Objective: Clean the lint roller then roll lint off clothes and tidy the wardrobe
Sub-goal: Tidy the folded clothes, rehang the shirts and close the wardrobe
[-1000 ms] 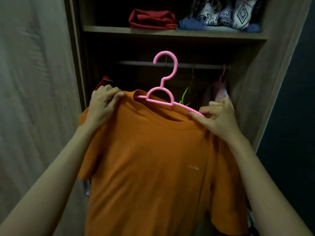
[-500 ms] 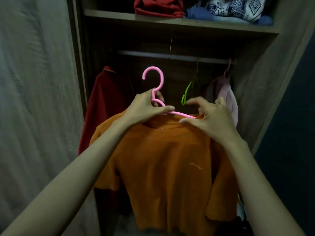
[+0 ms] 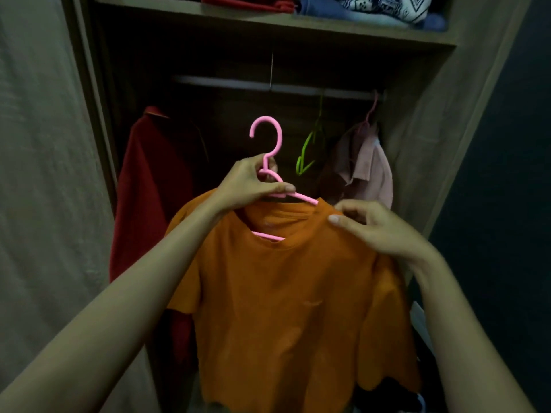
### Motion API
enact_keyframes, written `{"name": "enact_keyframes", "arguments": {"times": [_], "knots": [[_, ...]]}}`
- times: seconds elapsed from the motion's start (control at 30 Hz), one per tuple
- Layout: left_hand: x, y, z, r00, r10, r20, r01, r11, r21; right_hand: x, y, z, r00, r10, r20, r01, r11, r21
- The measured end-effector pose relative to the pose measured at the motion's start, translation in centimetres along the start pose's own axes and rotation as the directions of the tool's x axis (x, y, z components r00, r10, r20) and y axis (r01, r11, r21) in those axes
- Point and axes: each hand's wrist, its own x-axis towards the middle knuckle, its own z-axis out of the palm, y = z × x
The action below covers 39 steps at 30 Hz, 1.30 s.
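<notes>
While both bare forearms reach up from the lower corners of the frame, the orange tee [image 3: 283,308] hangs between them at centre, front toward the camera, hem near the bottom edge. The left hand [image 3: 247,186] grips the pink hanger [image 3: 275,138] that carries the tee, fingers wrapped round the base of the hook and thumb laid along the bar sloping to the right. A short piece of the hanger's lower bar shows inside the collar. The right hand [image 3: 378,228] sits at the tee's shoulder, right of centre, fingers curled and thumb tip on the cloth; whether it truly pinches the fabric cannot be told. The hook stands upright and free, below the rail [image 3: 238,83] and not touching it.

Farther in, a red garment [image 3: 149,180] hangs at centre left. A green hanger [image 3: 307,153] dangles just right of the hook, and a pink shirt [image 3: 369,171] hangs beside it. The rail crosses the dark wardrobe above them. At the top edge a shelf [image 3: 268,22] holds folded clothes [image 3: 387,4].
</notes>
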Motion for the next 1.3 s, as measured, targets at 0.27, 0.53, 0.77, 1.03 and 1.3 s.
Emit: {"name": "enact_keyframes", "arguments": {"times": [0.27,0.53,0.77,1.03,1.3], "knots": [[-1.5,-4.4,-4.4,0.959,0.058,-0.279,0.055,0.922,0.382,2.6,-0.2,5.3,0.931,0.191,-0.311,-0.137,0.973,0.187],[-6.2,-9.4,-13.8,0.656,0.294,-0.695,0.357,0.691,0.629,10.7,-2.1,10.8,0.766,0.149,-0.625,-0.084,0.988,0.133],[-7.2,-12.9,-16.6,0.658,0.421,-0.624,0.310,0.603,0.735,20.2,-5.1,12.5,0.719,0.168,-0.675,-0.057,0.981,0.184],[-6.9,-13.2,-16.5,0.613,0.488,-0.621,0.290,0.592,0.752,29.2,-6.6,11.2,0.718,0.265,-0.643,-0.134,0.960,0.246],[-7.0,-13.2,-16.5,0.617,0.470,-0.632,0.297,0.605,0.739,30.2,-5.0,13.2,0.749,0.310,-0.585,-0.231,0.950,0.208]]}}
